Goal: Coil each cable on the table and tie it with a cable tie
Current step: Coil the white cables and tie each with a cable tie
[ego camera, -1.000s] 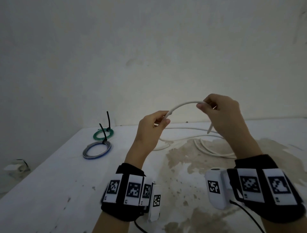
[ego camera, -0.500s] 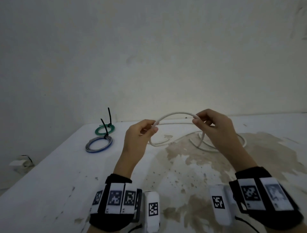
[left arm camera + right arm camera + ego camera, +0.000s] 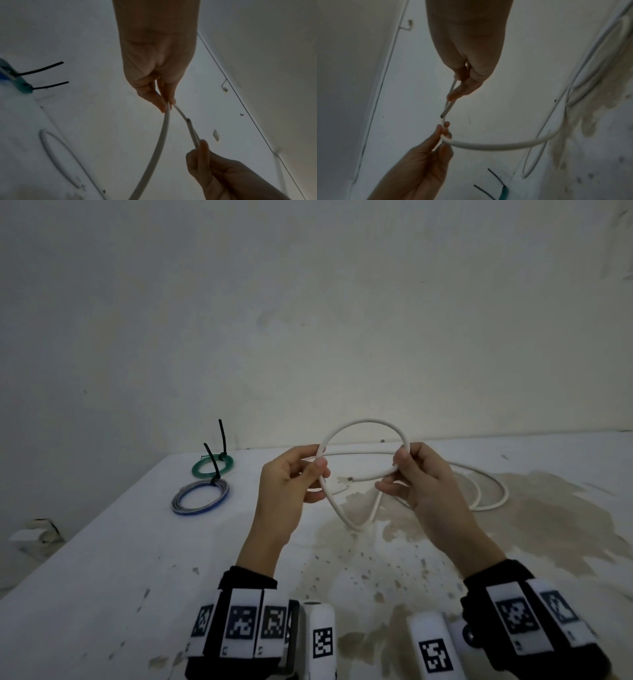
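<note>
Left hand [image 3: 291, 474] pinches thin white round cable [image 3: 363, 422] at 9 o'clock | right hand [image 3: 416, 474] pinches 3 o'clock | you hold the loop's shape.

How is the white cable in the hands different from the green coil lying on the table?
The thick white cable has one open loop held up by the left hand and right hand, untied, its rest trailing loose. The thin green coil lies flat, wound tight, bound by a black cable tie. Both curve round.
</note>
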